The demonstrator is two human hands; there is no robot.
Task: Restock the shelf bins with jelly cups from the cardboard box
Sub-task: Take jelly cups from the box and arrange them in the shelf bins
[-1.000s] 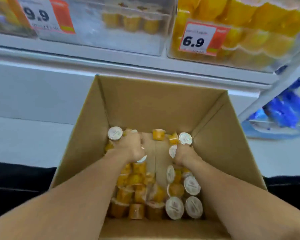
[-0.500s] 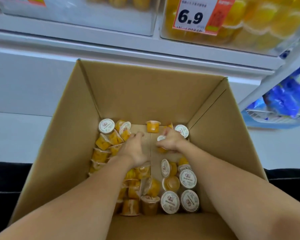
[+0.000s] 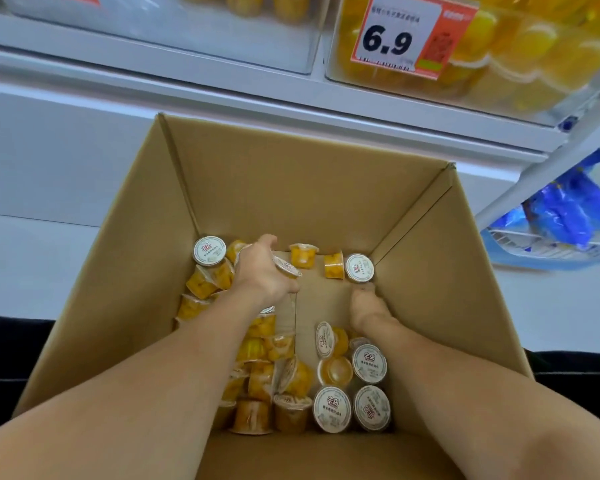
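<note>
Now | left hand (image 3: 262, 271) curls round a jelly cup (image 3: 286, 266) low in the cardboard box (image 3: 430, 271) | cups look light, rigid, foil-lidded: grip sidewalls, spare the lid | right hand (image 3: 364, 306) fingers hidden, cannot tell grip

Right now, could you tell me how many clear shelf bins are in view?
2: a sparsely stocked bin upper left, a full bin behind the 6.9 tag upper right; others may be cropped.
</note>
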